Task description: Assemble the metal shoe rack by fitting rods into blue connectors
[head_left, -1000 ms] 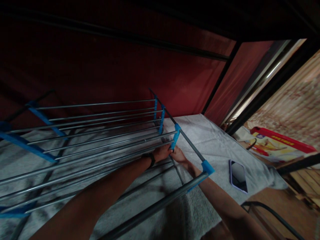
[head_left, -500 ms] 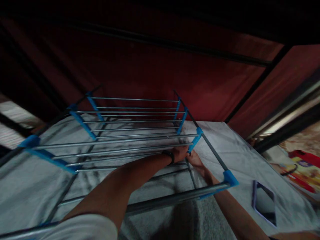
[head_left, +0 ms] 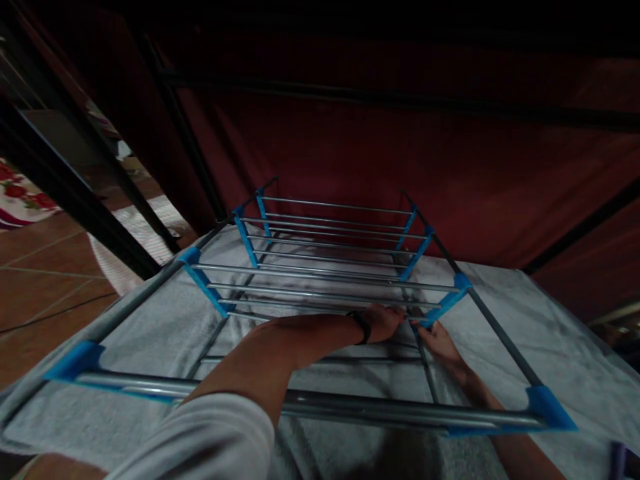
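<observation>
- The rack point(head_left: 325, 267), a frame of grey metal rods joined by blue plastic connectors, is lying on a white towel point(head_left: 525, 320) spread over a flat surface, in front of a dark red fabric wall point(head_left: 350, 147).
- The left hand point(head_left: 385, 321), with a dark band on its wrist, is reaching in over the near rail point(head_left: 310, 403) and is closing its fingers on a thin rod point(head_left: 320, 308) near the rack's right side.
- The right hand point(head_left: 439, 339) is coming up from under the near rail and is touching the lower end of a blue connector point(head_left: 445, 303); whether it is gripping the connector or only pressing against it cannot be told in the dim light.
- The two hands are sitting close together, just apart, at the same joint.
- A white sleeve point(head_left: 200, 440) is covering the left upper arm at the bottom edge.
- Brown floor tiles point(head_left: 45, 267) are showing at the left, beyond a black frame post point(head_left: 75, 200).
</observation>
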{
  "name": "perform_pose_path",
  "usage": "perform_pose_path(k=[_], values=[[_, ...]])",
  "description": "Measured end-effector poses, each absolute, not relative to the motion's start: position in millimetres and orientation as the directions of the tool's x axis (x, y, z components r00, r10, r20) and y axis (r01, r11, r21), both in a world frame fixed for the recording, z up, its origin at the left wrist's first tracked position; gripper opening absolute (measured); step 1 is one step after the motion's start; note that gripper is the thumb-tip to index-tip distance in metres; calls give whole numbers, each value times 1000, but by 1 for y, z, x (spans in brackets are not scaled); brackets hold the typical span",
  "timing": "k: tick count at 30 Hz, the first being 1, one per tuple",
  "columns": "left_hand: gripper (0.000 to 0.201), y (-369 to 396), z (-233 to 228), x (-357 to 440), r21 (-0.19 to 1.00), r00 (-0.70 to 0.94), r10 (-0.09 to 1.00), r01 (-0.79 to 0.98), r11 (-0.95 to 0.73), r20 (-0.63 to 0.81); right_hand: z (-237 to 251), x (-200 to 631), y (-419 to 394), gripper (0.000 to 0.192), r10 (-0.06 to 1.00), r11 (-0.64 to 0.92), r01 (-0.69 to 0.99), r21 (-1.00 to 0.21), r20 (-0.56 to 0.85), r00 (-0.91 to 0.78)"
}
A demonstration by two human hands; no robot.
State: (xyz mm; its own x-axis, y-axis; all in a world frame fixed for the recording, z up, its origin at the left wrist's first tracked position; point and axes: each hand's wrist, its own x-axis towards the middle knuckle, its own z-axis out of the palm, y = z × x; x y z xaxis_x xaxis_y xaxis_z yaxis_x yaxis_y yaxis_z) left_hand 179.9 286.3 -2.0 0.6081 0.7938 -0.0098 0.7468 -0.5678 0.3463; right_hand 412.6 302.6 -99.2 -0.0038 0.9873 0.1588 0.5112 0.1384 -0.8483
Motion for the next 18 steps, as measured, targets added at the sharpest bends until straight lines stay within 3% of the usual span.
perform_pose_path(k=[18], values=[[33,295,-3,184,381,636,770,723,-576,-44,-109,419,304,33,980,177,555,-813,195,-27]])
